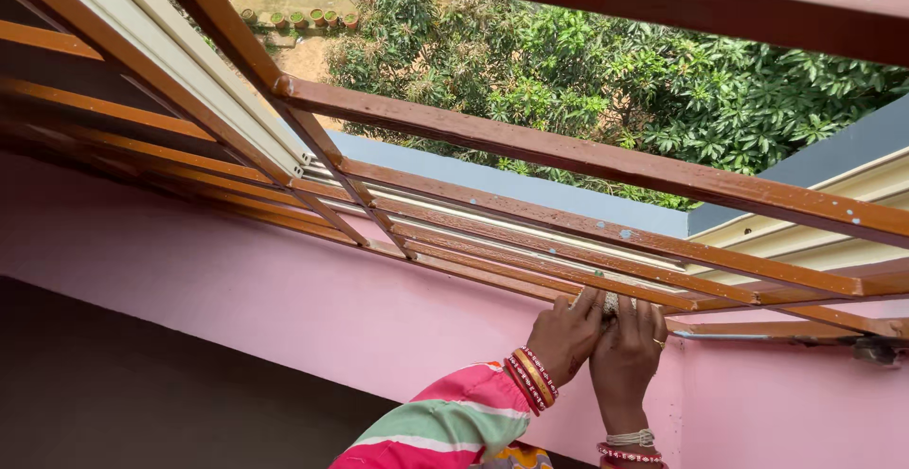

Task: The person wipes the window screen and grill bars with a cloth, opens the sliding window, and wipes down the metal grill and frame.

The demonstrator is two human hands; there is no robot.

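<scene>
Two bare hands are raised together against the lower bars of a brown window grille (568, 152), seen from below. The left hand (565, 335) and the right hand (625, 351) are pressed side by side, knuckles touching, at the near edge of the lowest brown bar (530, 275). Between their fingertips a small pale scrubbing pad (611, 302) is held; only a speckled sliver of it is visible, so its full shape cannot be told. Both grips are closed on this pad, the fingers of each hand curled over it from its own side.

The pad lies directly above the hands, pushed up against the underside of the bar. The bar's long axis runs from the left, rising slightly nearer, down toward the right and far end, where it meets the pink wall (284, 299). Free bar length is seen on both sides of the hands, much more of it to the left. Neither hand is clearly nearer to the pad; it is shared between them, the right fingertips reaching a little higher.

Red and gold bangles (533, 377) are worn on the left wrist above a striped sleeve (445, 422), and a white bracelet (631, 438) on the right. Beyond the grille, green trees (615, 71) and a row of potted plants (298, 19) are seen far below.
</scene>
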